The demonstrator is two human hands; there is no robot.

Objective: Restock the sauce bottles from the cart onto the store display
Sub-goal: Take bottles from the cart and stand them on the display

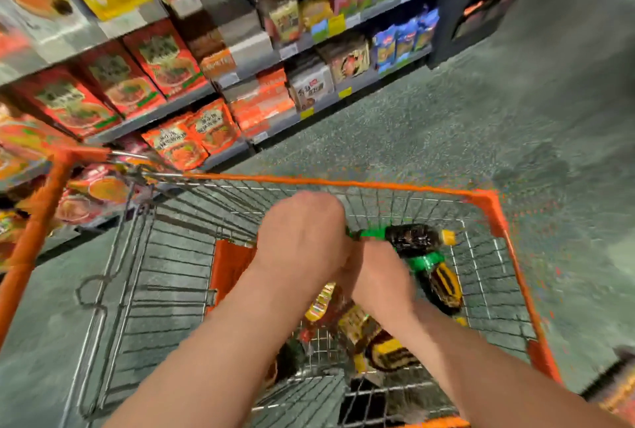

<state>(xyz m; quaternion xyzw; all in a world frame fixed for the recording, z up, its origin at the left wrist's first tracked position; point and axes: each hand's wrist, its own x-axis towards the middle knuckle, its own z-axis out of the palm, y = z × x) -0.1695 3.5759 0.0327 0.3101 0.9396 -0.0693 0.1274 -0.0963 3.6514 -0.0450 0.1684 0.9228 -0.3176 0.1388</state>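
The left hand is seen from the back, its fingers curled down over the green-labelled body of a dark sauce bottle, so that grip appears closed on the bottle, though the fingertips themselves are hidden. The right hand is pressed close beside and just below it, reaching toward a second bottle with a green band and a yellow-and-dark label; whether that grip has closed on anything cannot be told, since the fingers are blurred and turned away. Both bottles lie on their sides at the far right of the wire cart, the first with its yellow cap pointing to the right wall. Further bottles and packets lie jumbled nearer the person, under the forearms. The bottles are judged to be full and therefore fairly heavy, stiff-walled and smooth, with glossy labels that could slip; whether they are glass or plastic cannot be made out, so they are best treated as breakable. A hold round the middle of the body, over the label, is thought safer than one at the narrow neck or cap. Shelves stocked with red and orange packets run along the left of the aisle floor.
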